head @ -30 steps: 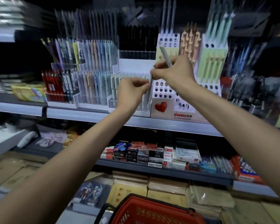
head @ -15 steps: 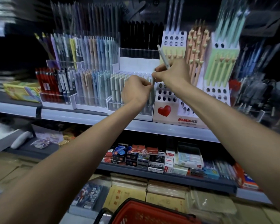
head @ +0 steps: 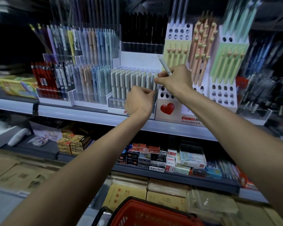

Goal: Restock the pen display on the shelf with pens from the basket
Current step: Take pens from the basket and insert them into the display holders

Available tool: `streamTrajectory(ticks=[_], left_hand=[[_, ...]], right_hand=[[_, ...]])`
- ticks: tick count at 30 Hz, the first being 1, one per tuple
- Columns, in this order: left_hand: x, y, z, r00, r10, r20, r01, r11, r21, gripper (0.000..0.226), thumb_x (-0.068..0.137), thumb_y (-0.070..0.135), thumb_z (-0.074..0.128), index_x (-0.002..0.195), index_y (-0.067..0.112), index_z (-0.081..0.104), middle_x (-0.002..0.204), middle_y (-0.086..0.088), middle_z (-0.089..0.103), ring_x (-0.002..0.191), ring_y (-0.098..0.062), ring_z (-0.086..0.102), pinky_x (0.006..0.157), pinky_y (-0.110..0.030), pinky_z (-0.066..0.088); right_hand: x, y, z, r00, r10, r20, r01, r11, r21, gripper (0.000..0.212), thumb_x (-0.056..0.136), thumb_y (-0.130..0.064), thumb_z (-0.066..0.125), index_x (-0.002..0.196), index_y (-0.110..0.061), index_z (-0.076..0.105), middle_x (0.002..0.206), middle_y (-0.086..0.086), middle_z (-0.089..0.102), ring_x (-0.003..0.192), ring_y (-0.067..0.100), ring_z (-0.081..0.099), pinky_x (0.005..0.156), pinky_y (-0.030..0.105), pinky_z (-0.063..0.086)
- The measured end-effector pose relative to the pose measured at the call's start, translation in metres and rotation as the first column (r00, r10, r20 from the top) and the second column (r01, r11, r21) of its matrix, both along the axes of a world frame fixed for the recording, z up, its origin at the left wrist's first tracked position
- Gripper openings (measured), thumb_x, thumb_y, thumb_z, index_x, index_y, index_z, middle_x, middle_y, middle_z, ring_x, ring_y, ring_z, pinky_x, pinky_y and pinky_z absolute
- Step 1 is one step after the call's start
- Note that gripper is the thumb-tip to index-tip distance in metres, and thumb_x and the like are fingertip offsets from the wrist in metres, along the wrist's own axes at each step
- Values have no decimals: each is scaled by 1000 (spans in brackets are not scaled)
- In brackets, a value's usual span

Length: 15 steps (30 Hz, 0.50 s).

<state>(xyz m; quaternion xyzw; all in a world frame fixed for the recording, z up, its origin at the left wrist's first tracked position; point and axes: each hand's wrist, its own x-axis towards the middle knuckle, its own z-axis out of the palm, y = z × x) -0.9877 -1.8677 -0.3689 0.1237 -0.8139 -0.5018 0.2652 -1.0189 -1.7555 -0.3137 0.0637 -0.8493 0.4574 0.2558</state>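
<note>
Pale pen (head: 154, 84) at display (head: 116, 102) edge

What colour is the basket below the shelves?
The basket is red; the head view, the only one, shows it at the bottom edge.

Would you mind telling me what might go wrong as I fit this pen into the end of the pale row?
1. The spare pen juts from the right hand while its fingertips work at the row; the grip may slip and drop it.
2. The pale pen row looks tightly packed; forcing the end pen in with the left hand may tip neighbours.
</note>
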Motion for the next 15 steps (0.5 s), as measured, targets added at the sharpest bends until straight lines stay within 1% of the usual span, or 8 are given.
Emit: streamTrajectory(ticks=[3, 4, 6, 8, 12, 14, 15], left_hand=[[-1, 3, -4, 1000, 26, 13, -26, 1000, -10, 26, 88, 37, 73, 69, 19, 77, 65, 1, 72, 69, -21, 69, 58, -27, 44], [-1, 3, -5, 999, 33, 17, -33, 999, -12, 25, 87, 36, 75, 69, 20, 77, 64, 1, 71, 68, -21, 68, 57, -26, 43], [-3, 4, -7, 999, 43, 23, -43, 999, -16, 23, 86, 37, 77, 69, 21, 77, 64, 3, 71, 67, -20, 68, 58, -26, 44], [-4, 3, -8, 998, 51, 21, -51, 998, -26, 23, 85, 36, 77, 69, 20, 78, 63, 2, 71, 66, -20, 69, 57, -26, 45], [-3, 4, -9, 998, 61, 5, -60, 995, -77, 27, 85, 34, 75, 66, 15, 75, 57, 1, 64, 58, -22, 64, 53, -25, 42], [-2, 5, -10, 997, 72, 2, -71, 993, -99, 29, 84, 32, 74, 63, 12, 72, 51, 0, 55, 54, -24, 58, 51, -25, 38], [-2, 5, -10, 997, 75, 2, -75, 992, -104, 29, 83, 32, 73, 63, 12, 70, 51, 0, 53, 54, -26, 58, 52, -25, 36]], right_hand=[[-2, -1, 1, 1000, 10, 13, -10, 1000, -8, 17, 80, -22, 90, 86, -12, 77, 77, -4, 74, 49, -2, 63, 54, 22, 57], [-3, -2, 1, 1000, 8, 16, -8, 1000, -8, 17, 80, -21, 89, 87, -11, 78, 78, -3, 74, 51, -1, 64, 54, 22, 57], [-3, -3, 1, 1000, 2, 16, -2, 1000, -8, 16, 80, -21, 89, 87, -10, 79, 81, 0, 76, 61, 6, 68, 61, 29, 60], [-2, -4, 0, 1000, -2, 14, 2, 1000, -15, 14, 79, -20, 88, 85, -11, 79, 81, 0, 76, 66, 12, 70, 65, 33, 60], [-4, -6, -3, 1000, -19, 14, 19, 1000, -9, 11, 79, -19, 85, 81, -13, 77, 73, 0, 73, 65, 18, 72, 67, 41, 64], [-4, -8, -4, 999, -24, 26, 24, 1000, -9, 10, 81, -19, 84, 82, -12, 76, 70, 0, 71, 59, 17, 69, 63, 39, 63], [-3, -9, -5, 999, -27, 28, 27, 1000, -12, 10, 81, -19, 84, 82, -12, 76, 69, -1, 70, 56, 15, 66, 59, 37, 60]])
